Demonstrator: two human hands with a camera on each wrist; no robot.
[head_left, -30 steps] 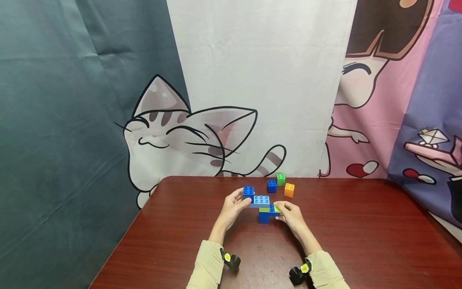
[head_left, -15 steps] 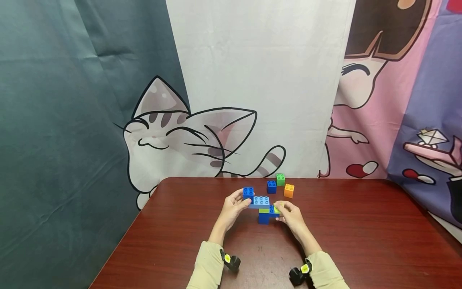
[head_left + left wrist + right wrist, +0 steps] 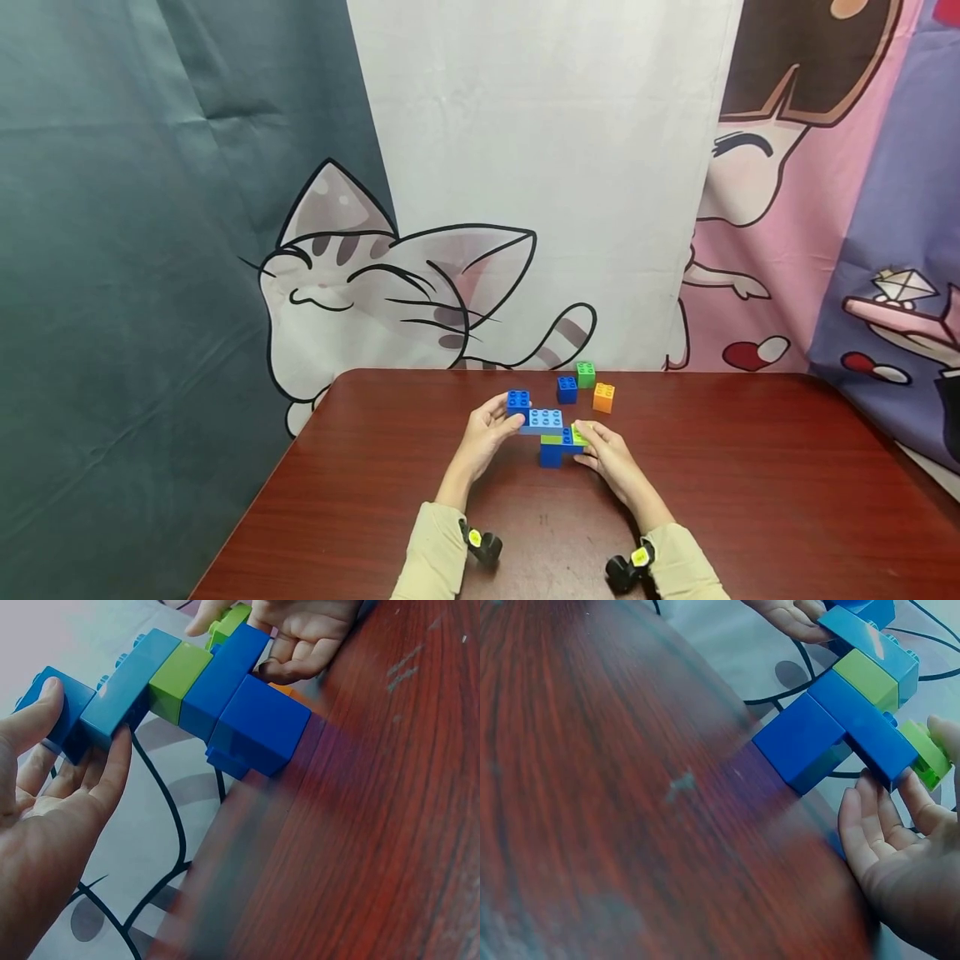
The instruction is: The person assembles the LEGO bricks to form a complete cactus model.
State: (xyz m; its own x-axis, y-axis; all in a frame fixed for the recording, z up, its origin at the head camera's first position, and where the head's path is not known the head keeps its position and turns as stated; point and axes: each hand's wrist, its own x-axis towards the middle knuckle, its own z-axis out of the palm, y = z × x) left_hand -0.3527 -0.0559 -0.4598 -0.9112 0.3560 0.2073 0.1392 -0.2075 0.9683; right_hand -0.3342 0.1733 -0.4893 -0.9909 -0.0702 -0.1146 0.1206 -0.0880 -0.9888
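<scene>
Joined toy building bricks form a stepped build between my hands. At its left end my left hand (image 3: 483, 432) grips a dark blue brick (image 3: 517, 402) and the light blue brick (image 3: 545, 420) beneath it. Below that come a lime green brick (image 3: 180, 681), a long dark blue brick (image 3: 866, 726) and a dark blue block (image 3: 799, 741) at the bottom. My right hand (image 3: 611, 454) pinches the right end, its thumb at a second lime green brick (image 3: 928, 752) and fingers under the long brick. Whether that lime brick is fully pressed on, I cannot tell.
Behind the build, three loose bricks stand near the far edge of the brown table (image 3: 750, 483): a green brick (image 3: 585, 374), a blue brick (image 3: 567, 389) and an orange brick (image 3: 603, 397). A printed cloth (image 3: 555, 167) hangs beyond the table.
The right hand's fingers have eased slightly to the right, leaving more of the right lime green brick showing. The left hand and the build stay almost still.
</scene>
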